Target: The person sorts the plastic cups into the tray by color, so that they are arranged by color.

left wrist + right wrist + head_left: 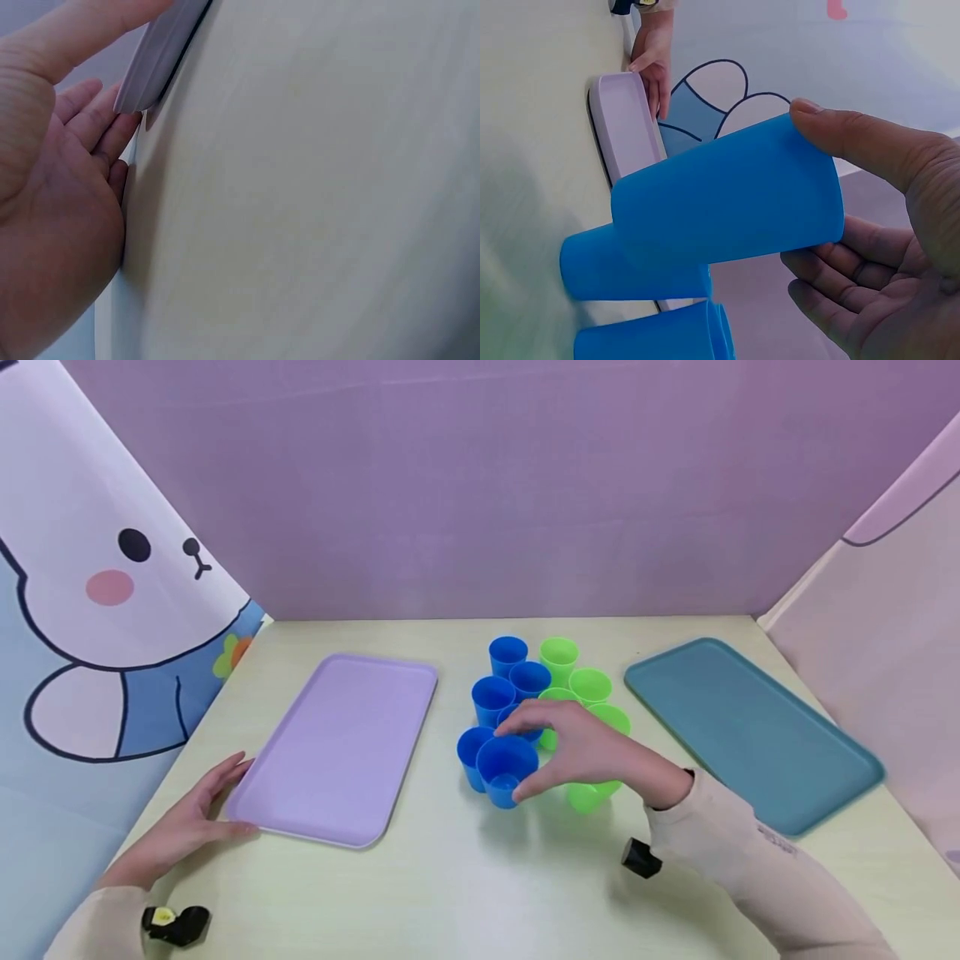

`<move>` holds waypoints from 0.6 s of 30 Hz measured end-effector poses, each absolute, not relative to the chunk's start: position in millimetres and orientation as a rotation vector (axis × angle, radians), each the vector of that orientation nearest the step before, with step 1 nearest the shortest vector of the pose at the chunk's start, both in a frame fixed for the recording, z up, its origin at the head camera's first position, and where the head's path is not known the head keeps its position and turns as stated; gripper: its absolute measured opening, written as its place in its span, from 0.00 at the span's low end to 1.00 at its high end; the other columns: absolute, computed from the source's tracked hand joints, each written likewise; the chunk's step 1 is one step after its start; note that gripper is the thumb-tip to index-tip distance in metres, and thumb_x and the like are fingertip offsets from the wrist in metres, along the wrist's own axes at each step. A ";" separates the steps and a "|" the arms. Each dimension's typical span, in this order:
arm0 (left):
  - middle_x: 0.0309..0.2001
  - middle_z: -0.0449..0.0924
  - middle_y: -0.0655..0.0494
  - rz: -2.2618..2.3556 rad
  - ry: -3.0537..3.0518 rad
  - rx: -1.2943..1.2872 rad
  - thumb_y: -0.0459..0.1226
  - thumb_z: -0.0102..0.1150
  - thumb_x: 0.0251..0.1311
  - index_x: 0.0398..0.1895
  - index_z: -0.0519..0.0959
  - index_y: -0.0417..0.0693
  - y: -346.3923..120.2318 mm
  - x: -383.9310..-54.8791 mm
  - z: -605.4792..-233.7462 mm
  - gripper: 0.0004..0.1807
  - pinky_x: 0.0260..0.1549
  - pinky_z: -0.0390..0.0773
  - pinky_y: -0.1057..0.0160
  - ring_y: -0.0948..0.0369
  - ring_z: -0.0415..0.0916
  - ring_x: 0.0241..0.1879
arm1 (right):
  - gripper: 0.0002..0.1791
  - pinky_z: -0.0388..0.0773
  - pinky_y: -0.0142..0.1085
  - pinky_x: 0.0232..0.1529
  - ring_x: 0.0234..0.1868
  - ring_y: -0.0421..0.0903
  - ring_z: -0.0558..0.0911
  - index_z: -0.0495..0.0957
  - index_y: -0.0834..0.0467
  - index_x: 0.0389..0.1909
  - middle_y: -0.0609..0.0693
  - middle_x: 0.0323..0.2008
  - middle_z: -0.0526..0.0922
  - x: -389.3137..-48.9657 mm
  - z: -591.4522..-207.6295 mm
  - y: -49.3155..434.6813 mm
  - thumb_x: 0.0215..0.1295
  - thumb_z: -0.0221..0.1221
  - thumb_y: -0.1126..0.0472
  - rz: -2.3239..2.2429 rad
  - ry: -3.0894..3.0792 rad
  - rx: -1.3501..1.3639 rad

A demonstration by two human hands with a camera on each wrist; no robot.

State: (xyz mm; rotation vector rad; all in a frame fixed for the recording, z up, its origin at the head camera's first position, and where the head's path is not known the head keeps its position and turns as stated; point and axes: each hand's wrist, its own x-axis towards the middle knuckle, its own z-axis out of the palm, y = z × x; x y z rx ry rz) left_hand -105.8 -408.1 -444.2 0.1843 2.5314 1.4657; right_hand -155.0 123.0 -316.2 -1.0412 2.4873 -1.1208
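My right hand [573,743] pinches the rim of a blue cup [498,764] between thumb and fingers. In the right wrist view this blue cup [727,195] is slightly tilted, its base raised off the table. Close beside it stands another blue cup [472,756], with several more blue cups [493,697] behind. Green cups [590,683] stand in a group at their right, partly hidden by my right hand. My left hand [187,822] touches the near left corner of a purple tray [333,752], thumb at the near edge, fingers extended along the left side.
A teal tray [750,735] lies at an angle on the right side of the table [420,902]. Purple cloth [487,485] hangs behind the table. A cartoon-printed cloth [142,610] runs along the left side.
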 end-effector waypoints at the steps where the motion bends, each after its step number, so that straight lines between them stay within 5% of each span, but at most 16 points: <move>1: 0.77 0.39 0.31 1.468 2.527 0.181 0.30 0.69 0.56 0.80 0.33 0.47 -408.1 -106.1 -444.1 0.61 0.51 0.49 0.91 0.56 0.34 0.78 | 0.34 0.76 0.52 0.59 0.57 0.48 0.79 0.82 0.55 0.55 0.45 0.52 0.82 -155.4 -315.5 120.6 0.44 0.80 0.52 -1.124 2.475 -1.043; 3: 0.77 0.39 0.31 1.471 2.527 0.185 0.30 0.69 0.56 0.80 0.33 0.47 -407.9 -106.5 -444.1 0.61 0.51 0.49 0.91 0.50 0.34 0.77 | 0.34 0.76 0.51 0.59 0.57 0.47 0.78 0.82 0.54 0.55 0.45 0.53 0.82 -156.4 -314.8 116.5 0.44 0.80 0.51 -1.115 2.458 -1.050; 8: 0.76 0.41 0.30 1.459 2.553 0.218 0.29 0.69 0.56 0.80 0.34 0.44 -408.2 -106.5 -444.0 0.59 0.51 0.52 0.90 0.84 0.44 0.67 | 0.34 0.76 0.51 0.59 0.58 0.45 0.78 0.82 0.52 0.55 0.43 0.53 0.82 -158.4 -312.8 105.2 0.44 0.79 0.49 -1.085 2.433 -1.063; 11: 0.76 0.41 0.30 1.459 2.558 0.224 0.29 0.68 0.56 0.80 0.35 0.44 -408.4 -106.4 -444.1 0.59 0.51 0.53 0.90 0.90 0.46 0.60 | 0.34 0.76 0.52 0.60 0.57 0.45 0.78 0.82 0.53 0.55 0.43 0.52 0.82 -160.2 -311.8 97.9 0.43 0.80 0.49 -1.073 2.428 -1.086; 18: 0.75 0.40 0.28 1.475 2.540 0.218 0.28 0.68 0.56 0.80 0.34 0.43 -408.0 -104.5 -445.1 0.59 0.51 0.51 0.91 0.57 0.37 0.77 | 0.35 0.75 0.50 0.61 0.57 0.45 0.79 0.80 0.54 0.56 0.43 0.51 0.83 -165.1 -308.9 80.0 0.44 0.80 0.51 -1.073 2.404 -1.074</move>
